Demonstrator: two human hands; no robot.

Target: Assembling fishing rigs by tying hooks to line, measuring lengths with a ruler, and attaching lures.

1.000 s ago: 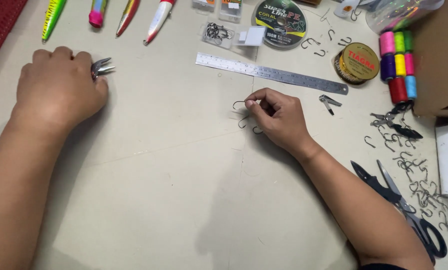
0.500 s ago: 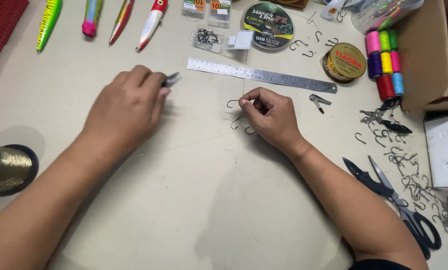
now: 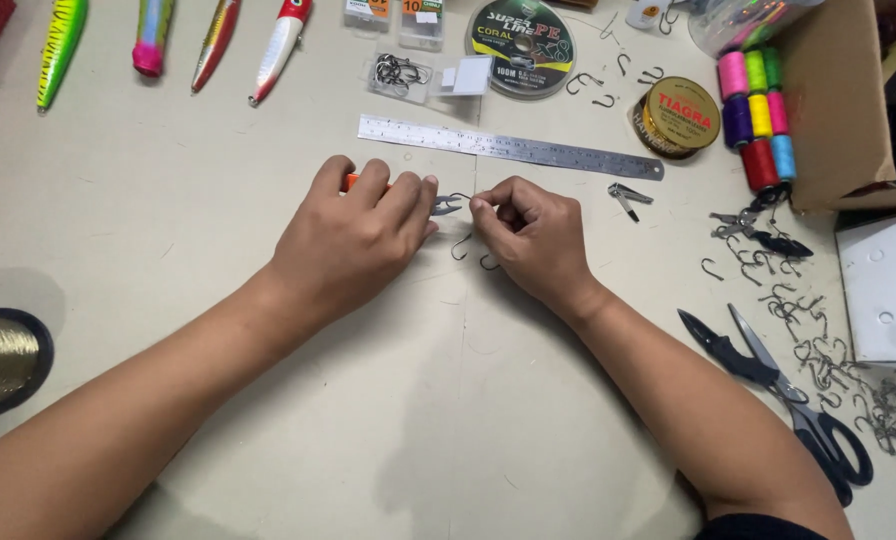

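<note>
Hook (image 3: 458, 198) sits pinched at the right hand's (image 3: 530, 240) fingertips, mid-counter just below the steel ruler (image 3: 508, 147). Left hand (image 3: 353, 235) is wrapped around small pliers (image 3: 446, 206) with an orange handle, metal nose poking out at the thumb and meeting the hook; whether the nose has actually bitten on the wire is too small to tell.

Doing it well, as I judge it: keep the right pinch firm on the shank, wrists planted on the counter (image 3: 448, 420), nose square to the wire, point facing away from the fingers.

Relative position: hook lies between the two hands, touching the right fingertips, at the plier tip. Right fingers closed down to a tight pinch; left fingers fully curled around the tool.

Two loose hooks (image 3: 473, 255) just beneath the hands. Further out: clip tool (image 3: 626, 197) beside the ruler's end, scissors (image 3: 788, 400) and a scattered hook pile (image 3: 828, 360) to the right, thread spools (image 3: 758, 120), line spools (image 3: 520, 45), lures (image 3: 168, 45) along the far edge.
</note>
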